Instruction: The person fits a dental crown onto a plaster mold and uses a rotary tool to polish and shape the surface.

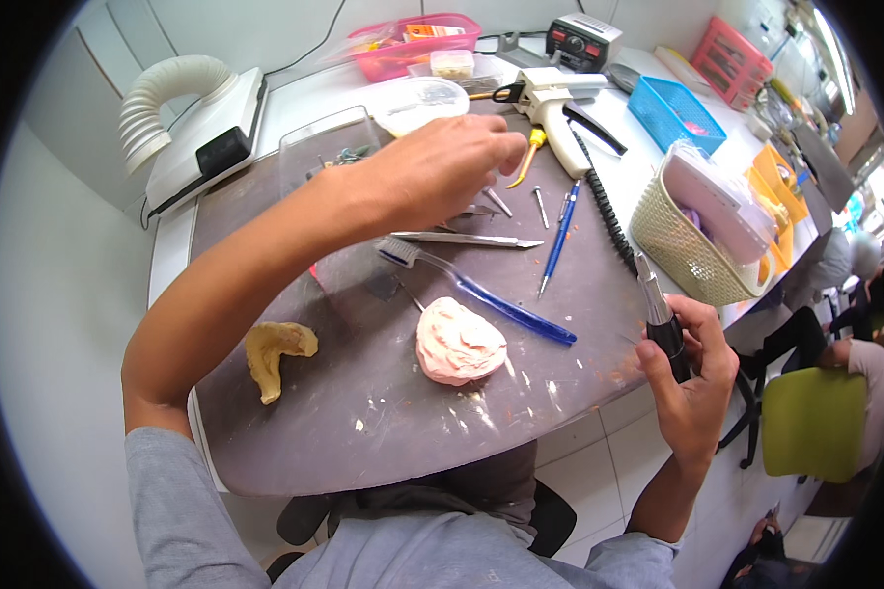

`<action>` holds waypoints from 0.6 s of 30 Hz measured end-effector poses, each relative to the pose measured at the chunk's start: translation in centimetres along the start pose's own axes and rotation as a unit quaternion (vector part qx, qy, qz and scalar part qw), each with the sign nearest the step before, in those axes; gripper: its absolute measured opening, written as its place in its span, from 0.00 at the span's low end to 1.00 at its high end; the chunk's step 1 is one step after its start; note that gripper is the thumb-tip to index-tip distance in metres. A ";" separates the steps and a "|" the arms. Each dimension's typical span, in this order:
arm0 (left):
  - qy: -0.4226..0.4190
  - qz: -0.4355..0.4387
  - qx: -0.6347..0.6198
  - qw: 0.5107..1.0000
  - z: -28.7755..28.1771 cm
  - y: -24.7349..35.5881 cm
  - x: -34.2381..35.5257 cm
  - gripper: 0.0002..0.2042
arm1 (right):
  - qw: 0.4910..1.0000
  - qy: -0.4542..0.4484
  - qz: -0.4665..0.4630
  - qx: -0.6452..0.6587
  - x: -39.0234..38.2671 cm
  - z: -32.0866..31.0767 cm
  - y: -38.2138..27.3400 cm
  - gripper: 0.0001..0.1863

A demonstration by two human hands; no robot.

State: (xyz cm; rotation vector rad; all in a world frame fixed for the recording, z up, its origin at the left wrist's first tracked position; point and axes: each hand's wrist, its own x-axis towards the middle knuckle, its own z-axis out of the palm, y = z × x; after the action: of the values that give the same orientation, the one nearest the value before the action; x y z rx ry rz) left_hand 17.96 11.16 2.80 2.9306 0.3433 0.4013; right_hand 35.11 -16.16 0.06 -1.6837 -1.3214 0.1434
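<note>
My right hand (pixel 692 368) is wrapped round a black and silver rotary handpiece (pixel 663 334), its tip pointing up, off the table's right edge. A black coiled cord (pixel 609 221) runs behind it. Stretched across the table, my left hand (pixel 437 167) has its fingers curled down over small metal tools, and its fingertips are partly hidden. A slim metal tool (pixel 499 202) lies just below those fingers. Nearer me sit a pale pink lump (pixel 459 344) with a rough top and a curved yellow cast piece (pixel 275 355). Between them and the tools lies a blue toothbrush (pixel 501 304).
Beyond the toothbrush are a metal knife (pixel 471 239) and a blue pencil (pixel 560 236). A cream dispensing gun (pixel 560 128) lies behind. A woven basket (pixel 692 245), a blue basket (pixel 673 113) and a pink tub (pixel 413 61) line the back and right. A hose unit (pixel 192 123) stands left.
</note>
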 end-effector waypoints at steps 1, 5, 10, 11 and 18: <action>0.010 -0.007 -0.009 1.000 -0.7 -0.1 -0.4 0.04 | 1.000 -0.006 0.001 -0.005 -0.1 0.0 -0.1 0.20; -0.119 -0.060 -0.042 0.990 -2.5 -0.1 -2.3 0.03 | 1.000 -0.017 -0.013 -0.021 -0.4 0.2 -0.5 0.20; -0.113 -0.040 0.034 0.992 -1.6 0.1 -3.9 0.02 | 0.999 -0.037 -0.006 -0.020 -0.7 0.5 -1.3 0.20; -0.105 -0.030 0.061 0.992 -1.3 0.1 -4.1 0.02 | 0.999 -0.043 -0.007 -0.022 -0.7 0.5 -1.4 0.20; -0.054 0.057 0.164 0.983 -0.2 -0.6 -5.2 0.02 | 0.997 -0.061 -0.050 -0.023 -0.8 1.3 -2.5 0.18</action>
State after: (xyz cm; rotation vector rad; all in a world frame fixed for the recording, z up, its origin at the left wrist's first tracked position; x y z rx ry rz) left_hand 12.90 10.50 1.64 3.2899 0.2463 0.2144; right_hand 32.26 -16.19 0.86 -1.6662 -1.5074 0.1609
